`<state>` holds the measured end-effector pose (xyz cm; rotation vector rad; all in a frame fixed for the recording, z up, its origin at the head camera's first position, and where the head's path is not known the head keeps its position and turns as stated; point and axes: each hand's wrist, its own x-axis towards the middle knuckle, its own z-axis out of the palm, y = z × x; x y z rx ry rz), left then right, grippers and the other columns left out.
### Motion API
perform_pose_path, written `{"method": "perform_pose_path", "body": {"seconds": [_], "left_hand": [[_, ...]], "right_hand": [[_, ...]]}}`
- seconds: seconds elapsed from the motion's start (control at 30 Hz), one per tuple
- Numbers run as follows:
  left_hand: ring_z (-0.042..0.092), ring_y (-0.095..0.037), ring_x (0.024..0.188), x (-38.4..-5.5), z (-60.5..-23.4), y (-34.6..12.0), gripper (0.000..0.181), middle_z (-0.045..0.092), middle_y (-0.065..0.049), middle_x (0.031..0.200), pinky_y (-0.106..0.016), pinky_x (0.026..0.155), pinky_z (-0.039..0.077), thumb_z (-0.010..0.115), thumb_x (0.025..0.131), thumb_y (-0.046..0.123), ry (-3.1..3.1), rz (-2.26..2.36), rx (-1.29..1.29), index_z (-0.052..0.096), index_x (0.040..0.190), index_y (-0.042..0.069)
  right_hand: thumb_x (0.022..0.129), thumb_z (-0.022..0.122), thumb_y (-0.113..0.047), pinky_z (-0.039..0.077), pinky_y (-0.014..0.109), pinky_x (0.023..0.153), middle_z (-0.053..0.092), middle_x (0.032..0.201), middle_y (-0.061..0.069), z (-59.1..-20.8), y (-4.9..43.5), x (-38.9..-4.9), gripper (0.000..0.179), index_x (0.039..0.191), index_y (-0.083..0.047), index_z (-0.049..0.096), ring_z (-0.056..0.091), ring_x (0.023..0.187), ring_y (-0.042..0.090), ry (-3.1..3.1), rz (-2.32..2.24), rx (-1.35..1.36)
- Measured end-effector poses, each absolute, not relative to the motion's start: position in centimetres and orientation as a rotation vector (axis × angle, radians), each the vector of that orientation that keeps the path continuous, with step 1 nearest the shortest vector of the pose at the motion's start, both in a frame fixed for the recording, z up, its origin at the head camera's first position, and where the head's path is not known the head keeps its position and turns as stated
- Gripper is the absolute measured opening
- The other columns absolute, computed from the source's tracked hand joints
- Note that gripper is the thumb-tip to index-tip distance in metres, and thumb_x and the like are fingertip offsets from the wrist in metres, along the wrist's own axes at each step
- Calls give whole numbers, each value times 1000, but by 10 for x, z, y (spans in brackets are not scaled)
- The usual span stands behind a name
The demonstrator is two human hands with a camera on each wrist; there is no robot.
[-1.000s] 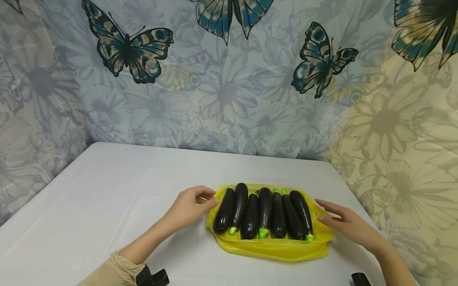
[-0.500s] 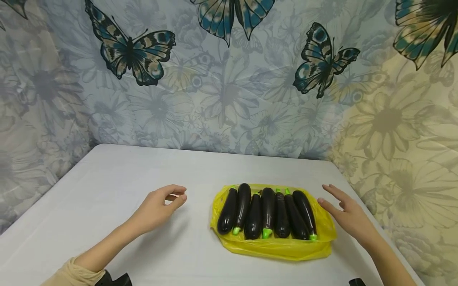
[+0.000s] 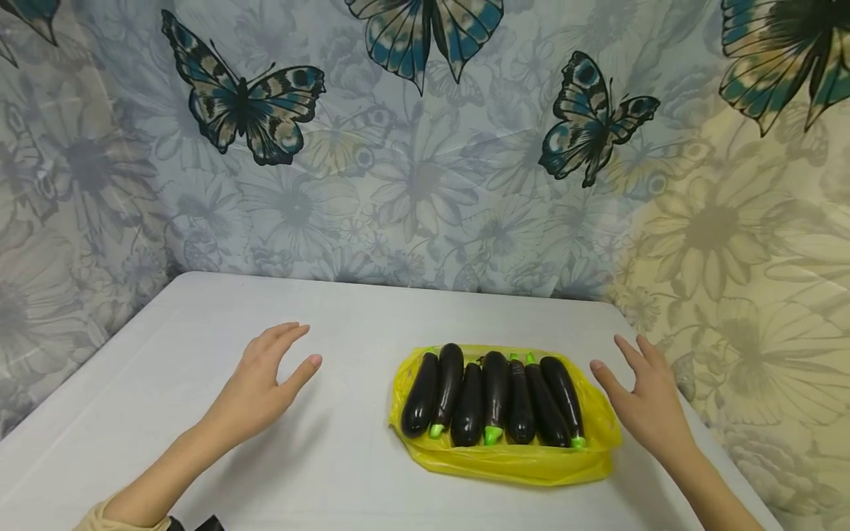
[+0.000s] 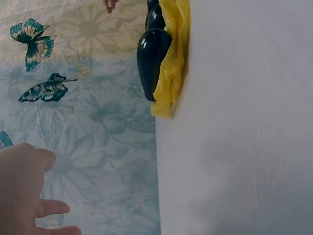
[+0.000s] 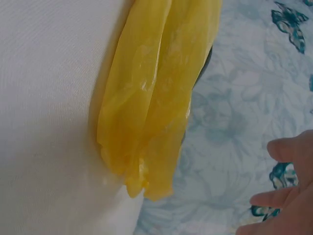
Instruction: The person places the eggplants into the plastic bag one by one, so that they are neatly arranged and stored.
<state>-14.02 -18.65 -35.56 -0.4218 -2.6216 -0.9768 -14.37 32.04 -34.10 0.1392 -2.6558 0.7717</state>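
Several glossy dark eggplants (image 3: pixel 495 394) with green stems lie side by side, their stems pointing different ways, on a yellow plastic bag (image 3: pixel 505 468) whose edges are bunched around them. My left hand (image 3: pixel 259 387) hovers above the table, well to the left of the bag, fingers spread and holding nothing. To the bag's right, my right hand (image 3: pixel 647 402) is raised near its edge with the fingers apart and nothing in them. The left wrist view shows the bag's end (image 4: pixel 171 93) with a rounded eggplant (image 4: pixel 152 61); in the right wrist view the crumpled bag (image 5: pixel 146 98) mostly hides the eggplants.
A white-covered table (image 3: pixel 319 472) carries the bag right of its middle. Behind and on both sides hangs a floral cloth (image 3: pixel 418 184) printed with butterflies. The table's back edge meets this cloth.
My left hand has moved away from the bag to the left, and its fingers have spread. My right hand has lifted slightly and opened. The eggplants stay in the same arrangement.
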Motion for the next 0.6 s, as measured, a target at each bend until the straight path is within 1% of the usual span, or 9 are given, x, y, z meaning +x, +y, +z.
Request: {"method": "perform_pose_path", "body": {"seconds": [0.07, 0.13, 0.27, 0.37, 0.53, 0.6], "left_hand": [[29, -45, 135, -142, -355, -188, 63, 35, -18, 149, -67, 99, 32, 54, 100, 48, -2584, -878, -409, 47, 145, 5], [29, -48, 132, -144, -355, -189, 61, 35, -22, 148, -66, 100, 30, 56, 99, 45, -2527, -770, -404, 49, 143, 3], [32, -49, 129, -150, -354, -192, 57, 37, -26, 145, -66, 107, 18, 61, 97, 39, -2419, -592, -394, 54, 138, 0], [32, -50, 129, -152, -354, -195, 58, 37, -28, 145, -69, 108, 9, 62, 96, 39, -2394, -515, -372, 54, 138, 0], [29, -55, 130, -156, -352, -197, 62, 37, -31, 144, -73, 106, 1, 62, 94, 43, -2402, -435, -317, 53, 138, 0], [27, -56, 131, -157, -351, -198, 63, 36, -32, 144, -73, 105, -2, 62, 94, 44, -2415, -413, -290, 53, 139, 0]], "right_hand": [[100, 58, -33, 9, 78, 100, 11, 151, 40, -341, 318, -143, 70, 146, 12, 33, 5, 138, 59, -2635, 733, 156], [100, 59, -32, 8, 79, 99, 9, 152, 40, -341, 315, -143, 70, 146, 13, 32, 4, 137, 60, -2621, 700, 172], [99, 60, -32, 5, 79, 99, 7, 153, 38, -343, 312, -144, 70, 146, 13, 32, 1, 138, 59, -2587, 632, 190], [99, 60, -32, 1, 78, 100, 7, 154, 38, -344, 312, -146, 70, 145, 13, 33, -1, 139, 57, -2557, 589, 202], [99, 59, -33, -5, 76, 101, 5, 154, 37, -344, 314, -151, 69, 145, 12, 35, -2, 140, 56, -2525, 533, 223], [99, 59, -35, -6, 77, 101, 5, 154, 37, -343, 315, -154, 69, 145, 10, 36, -1, 140, 56, -2535, 512, 221]]}}
